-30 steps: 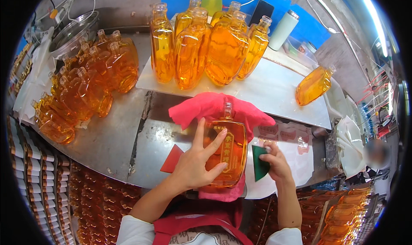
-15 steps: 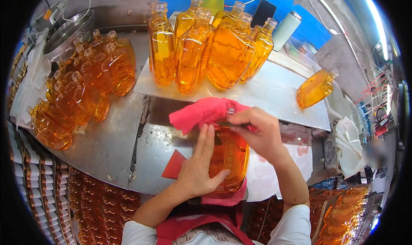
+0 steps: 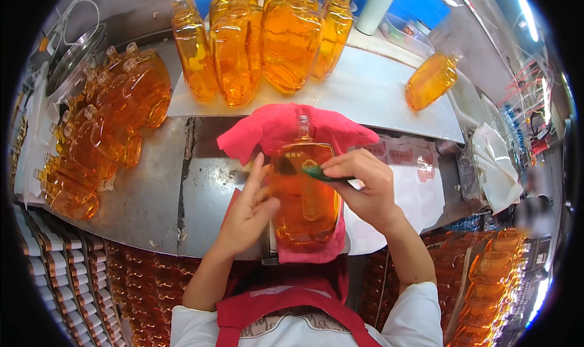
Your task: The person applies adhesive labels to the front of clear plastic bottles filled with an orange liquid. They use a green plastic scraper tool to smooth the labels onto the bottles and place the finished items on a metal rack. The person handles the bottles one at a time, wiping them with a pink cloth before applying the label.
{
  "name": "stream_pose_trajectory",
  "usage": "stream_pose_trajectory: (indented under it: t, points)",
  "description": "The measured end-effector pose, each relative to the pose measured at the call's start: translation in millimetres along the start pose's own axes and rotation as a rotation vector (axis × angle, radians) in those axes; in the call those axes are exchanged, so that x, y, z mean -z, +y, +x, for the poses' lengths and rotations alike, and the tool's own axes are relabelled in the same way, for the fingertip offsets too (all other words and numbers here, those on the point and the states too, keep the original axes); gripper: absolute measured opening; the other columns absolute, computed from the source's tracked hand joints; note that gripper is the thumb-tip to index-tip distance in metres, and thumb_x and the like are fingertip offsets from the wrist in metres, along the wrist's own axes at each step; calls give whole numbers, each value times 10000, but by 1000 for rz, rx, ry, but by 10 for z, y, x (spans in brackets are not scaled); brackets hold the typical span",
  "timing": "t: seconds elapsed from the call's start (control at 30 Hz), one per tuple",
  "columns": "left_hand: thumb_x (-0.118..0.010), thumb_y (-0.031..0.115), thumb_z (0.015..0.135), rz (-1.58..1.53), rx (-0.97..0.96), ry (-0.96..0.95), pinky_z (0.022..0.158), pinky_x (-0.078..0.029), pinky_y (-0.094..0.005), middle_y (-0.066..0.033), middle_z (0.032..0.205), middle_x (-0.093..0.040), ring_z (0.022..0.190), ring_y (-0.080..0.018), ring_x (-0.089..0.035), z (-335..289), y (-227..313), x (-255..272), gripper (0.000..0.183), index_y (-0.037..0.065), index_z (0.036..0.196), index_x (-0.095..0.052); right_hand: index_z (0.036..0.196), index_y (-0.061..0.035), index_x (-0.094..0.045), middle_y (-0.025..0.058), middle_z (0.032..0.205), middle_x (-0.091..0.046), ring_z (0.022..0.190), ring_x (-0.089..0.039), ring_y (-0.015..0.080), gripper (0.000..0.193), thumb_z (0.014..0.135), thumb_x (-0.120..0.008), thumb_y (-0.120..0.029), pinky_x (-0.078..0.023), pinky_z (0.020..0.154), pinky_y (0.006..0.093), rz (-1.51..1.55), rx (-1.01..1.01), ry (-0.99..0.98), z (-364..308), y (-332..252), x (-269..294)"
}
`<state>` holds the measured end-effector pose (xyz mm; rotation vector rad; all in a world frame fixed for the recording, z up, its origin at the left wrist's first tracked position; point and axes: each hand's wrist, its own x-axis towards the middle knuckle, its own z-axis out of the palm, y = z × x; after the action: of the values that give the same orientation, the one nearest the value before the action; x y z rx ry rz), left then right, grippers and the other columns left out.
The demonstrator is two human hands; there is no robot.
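Observation:
A flat amber glass bottle (image 3: 292,216) with gold markings lies on a pink cloth (image 3: 261,125) in front of me, its clear neck pointing away. In my right hand (image 3: 367,180), pinched between thumb and fingers, is a small dark-green tool (image 3: 322,175); its tip is over the bottle's upper right front. The tool's exact kind is partly hidden by the fingers. My left hand (image 3: 243,219) is at the bottle's left side with fingers apart, holding nothing. A red flat piece (image 3: 233,198) shows partly behind the left hand.
Several upright amber bottles (image 3: 234,58) stand on a pale board (image 3: 371,82), with one tilted bottle (image 3: 432,79) at its right. More bottles (image 3: 100,125) crowd the metal table's left. White label sheets (image 3: 404,195) lie at right. Racks of bottles (image 3: 493,280) sit below the table.
My right hand has moved down from the bottle's neck to its upper right front, bringing the green tool into clearer view. My left hand has drawn left off the bottle's face. The view has shifted.

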<state>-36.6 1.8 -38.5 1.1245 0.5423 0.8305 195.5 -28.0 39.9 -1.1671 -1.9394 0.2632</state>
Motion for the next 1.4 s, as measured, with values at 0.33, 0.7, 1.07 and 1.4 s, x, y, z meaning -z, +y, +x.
stream_pose_trajectory:
  t: [0.33,0.7,1.07,1.4]
  points:
    - [-579,111,950,-223,86,70,931,-515,-382,-104,1263,-536,1107,-203,-583,173,-55,-200,641,100,1509,-265,992,-24,-609,53,910,-643,816,-616,116,234,768,-661,23,-504,738,269,270,-612,79,-706,-437,419]
    - [-730,123,835,-43,-256,-444,1147,-284,-436,-165,1519,-351,1392,-285,-366,-84,-70,-161,842,26,1516,-245,741,-101,-524,62,604,-578,532,-598,287,273,794,-707,-297,-445,453,403,-335,176,-97,-105,-660,614]
    - [-780,466,782,-62,-254,-555,963,-475,-402,-215,1404,-471,1149,-293,-578,82,190,-1065,873,-11,1413,-410,744,-87,-645,45,615,-599,518,-603,196,109,785,-732,-138,-471,474,295,-787,-607,416,-2036,-2783,1523]
    - [-758,275,837,-36,-179,-919,857,-534,-339,-183,1346,-529,1018,-233,-634,1,208,-2129,583,-7,1301,-545,819,-82,-670,176,715,-666,741,-670,382,283,839,-626,-360,-529,692,479,-1717,-1795,765,-4014,-4603,2441]
